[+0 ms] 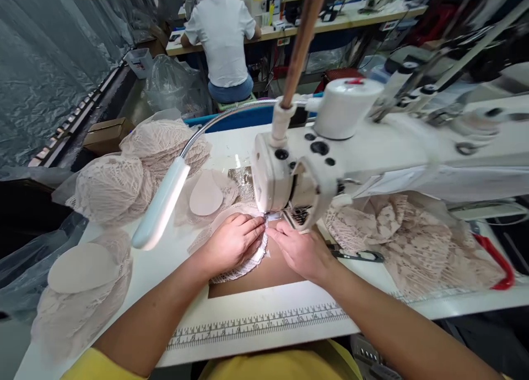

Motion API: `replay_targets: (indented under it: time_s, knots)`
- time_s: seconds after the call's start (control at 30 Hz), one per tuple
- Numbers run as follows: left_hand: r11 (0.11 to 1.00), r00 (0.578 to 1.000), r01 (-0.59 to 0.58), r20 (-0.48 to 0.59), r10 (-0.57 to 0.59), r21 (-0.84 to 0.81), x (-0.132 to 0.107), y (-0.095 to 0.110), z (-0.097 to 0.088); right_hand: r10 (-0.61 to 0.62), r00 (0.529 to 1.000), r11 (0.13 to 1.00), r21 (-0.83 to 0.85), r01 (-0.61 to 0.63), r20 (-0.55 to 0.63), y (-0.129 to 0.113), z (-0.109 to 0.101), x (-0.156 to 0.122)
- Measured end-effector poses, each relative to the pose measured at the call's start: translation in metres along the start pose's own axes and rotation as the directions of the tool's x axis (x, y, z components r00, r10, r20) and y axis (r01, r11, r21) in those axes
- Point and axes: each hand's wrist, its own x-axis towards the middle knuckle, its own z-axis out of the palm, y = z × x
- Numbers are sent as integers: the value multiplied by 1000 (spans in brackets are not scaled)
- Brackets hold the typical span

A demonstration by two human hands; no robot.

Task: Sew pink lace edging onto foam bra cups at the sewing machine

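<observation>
A cup-shaped lace piece [247, 265] with a pale edge lies under the needle end of a white sewing machine [273, 171]. My left hand [236, 239] is curved over this lace cup, fingers close together and pressed onto it beside the needle; its thumb is hidden. At the cup's right edge, my right hand [300, 249] has its index finger and thumb closed on the border, just below the presser foot. A brown plate [285, 270] shows beneath both hands. Dark-handled thread snips [363, 255] lie right of my right wrist.
Lace stacks [109, 184] and smooth pads [82, 268] cover the table's left side. A lamp [161, 204] on a bent neck hangs over them. Crumpled lace [413, 242] and a red handle [502, 264] lie right. A ruler strip [256, 326] lines the front edge. Another person [225, 38] sits ahead.
</observation>
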Motion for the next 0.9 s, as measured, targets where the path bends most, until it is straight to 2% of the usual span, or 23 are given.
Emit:
replay_targets:
  time_s: [0.17, 0.43, 0.57, 0.9]
  knots:
    - [1000, 1000, -12, -7, 12, 5, 0, 1, -1, 11, 998, 999, -38, -8, 62, -1, -6, 1]
    - [981, 980, -161, -98, 171, 105, -7, -21, 19, -61, 993, 997, -40, 65, 97, 8, 5, -2]
    - [968, 969, -197, -116, 216, 158, -7, -25, 22, -69, 993, 994, -73, 77, 98, 9, 10, -3]
    - [971, 972, -165, -137, 190, 174, -6, -21, 19, -93, 993, 992, -82, 99, 77, 8, 7, -2]
